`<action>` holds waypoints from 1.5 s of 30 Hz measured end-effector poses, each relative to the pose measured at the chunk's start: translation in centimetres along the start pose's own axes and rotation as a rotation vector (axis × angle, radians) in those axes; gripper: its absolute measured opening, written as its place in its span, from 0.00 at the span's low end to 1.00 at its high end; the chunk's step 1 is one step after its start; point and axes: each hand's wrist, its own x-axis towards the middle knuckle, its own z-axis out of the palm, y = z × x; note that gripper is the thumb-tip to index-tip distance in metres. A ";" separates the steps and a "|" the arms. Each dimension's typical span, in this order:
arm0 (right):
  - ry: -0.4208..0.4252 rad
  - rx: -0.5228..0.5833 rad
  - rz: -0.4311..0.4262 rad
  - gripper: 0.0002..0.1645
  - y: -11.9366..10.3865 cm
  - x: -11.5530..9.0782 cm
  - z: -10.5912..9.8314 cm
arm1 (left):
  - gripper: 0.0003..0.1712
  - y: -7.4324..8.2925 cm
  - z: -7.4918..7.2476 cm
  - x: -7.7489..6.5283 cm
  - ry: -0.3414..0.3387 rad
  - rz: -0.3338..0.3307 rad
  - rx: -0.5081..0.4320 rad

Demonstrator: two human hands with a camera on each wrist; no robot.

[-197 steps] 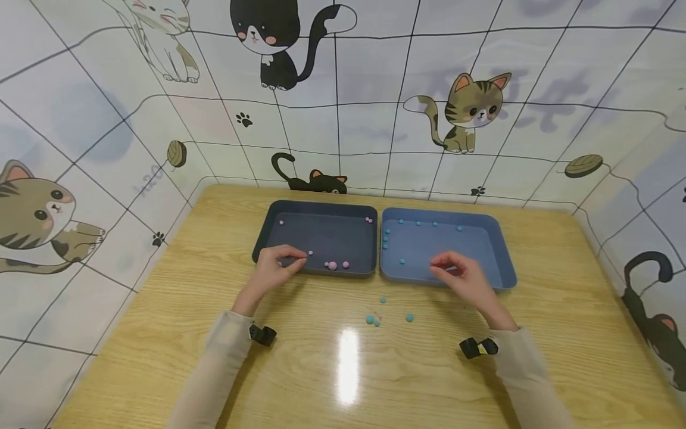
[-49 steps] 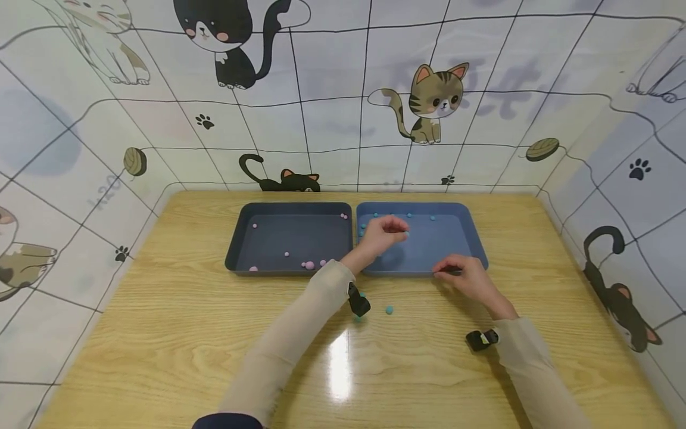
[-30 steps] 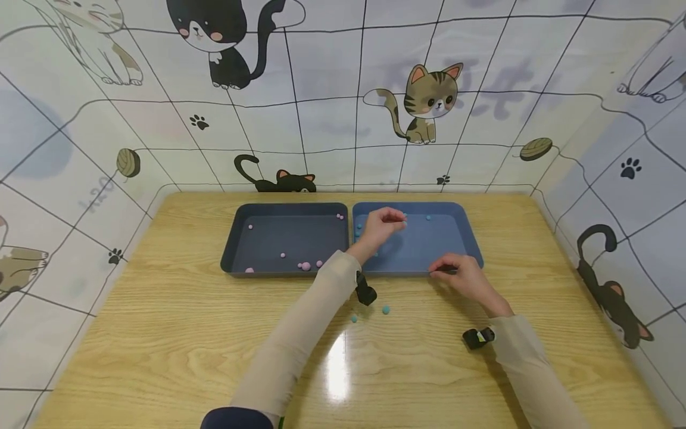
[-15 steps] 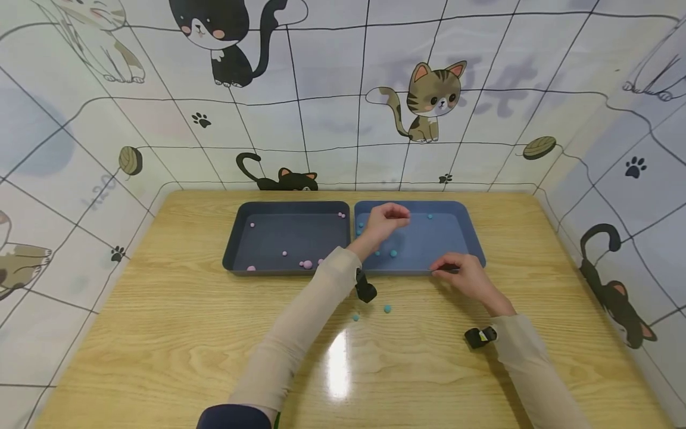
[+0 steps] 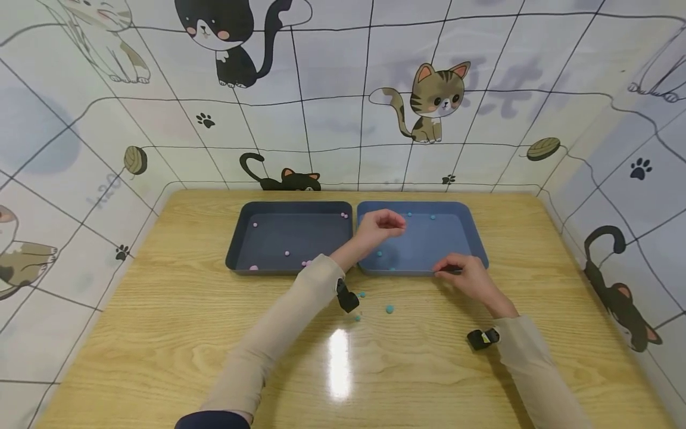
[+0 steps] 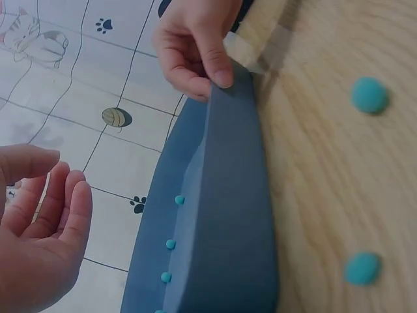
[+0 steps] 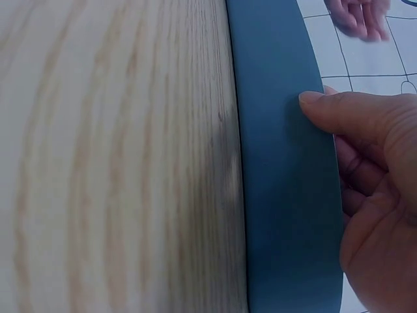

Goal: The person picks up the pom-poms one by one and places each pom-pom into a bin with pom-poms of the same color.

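Observation:
My left hand [image 5: 373, 231] hovers over the left part of the blue tray [image 5: 445, 235]. Its fingers are loosely bent, and in the left wrist view nothing shows between thumb and fingers. My right hand [image 5: 467, 279] pinches the tray's front rim, thumb [image 7: 345, 111] outside and fingers inside. Several small teal balls lie in this tray, among them one ball [image 5: 380, 254] near the front and another ball [image 5: 433, 217] at the back. On the table in front are more teal balls, including a larger ball [image 5: 389, 309]. My left hand and forearm hide part of both trays.
A dark grey tray [image 5: 300, 232] stands left of the blue one, with several pink balls such as the ball [image 5: 287, 254] in it. The wooden table [image 5: 161, 333] ends at a cat-patterned wall sheet [image 5: 332, 125] behind and at the sides.
My left hand has let go of a teal ball over the blue tray; the ball has rolled to the front wall. The hand has since drawn slightly back leftward. My right hand keeps its hold.

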 end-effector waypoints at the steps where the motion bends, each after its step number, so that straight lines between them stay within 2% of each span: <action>1: 0.004 -0.001 -0.003 0.07 0.0 -0.1 0.0 | 0.07 0.0 -0.2 -0.4 -0.016 0.000 0.005; 6: 0.017 -0.016 -0.002 0.09 -0.1 -0.5 -0.2 | 0.08 -0.3 -0.8 -2.0 -0.081 0.017 0.014; 14: 0.002 -0.020 -0.005 0.09 0.0 -0.6 -0.2 | 0.07 -0.6 -1.7 -4.3 -0.077 0.046 0.033; 22: 0.008 -0.026 -0.026 0.09 0.3 -0.4 -0.1 | 0.05 -1.1 -2.3 -6.1 -0.124 0.053 0.077; 28: 0.007 -0.019 -0.015 0.09 0.4 -0.4 0.0 | 0.06 -1.8 -1.9 -7.3 -0.159 0.043 0.051; 35: 0.010 -0.025 -0.010 0.08 0.4 -0.3 0.1 | 0.05 -2.8 -0.8 -8.0 -0.255 0.087 0.050; 40: 0.010 -0.015 -0.017 0.09 0.4 -0.2 0.2 | 0.08 -3.5 0.0 -8.5 -0.327 0.032 0.099; 45: 0.007 -0.002 -0.017 0.09 0.2 -0.1 0.2 | 0.08 -4.0 0.5 -8.8 -0.354 0.006 0.169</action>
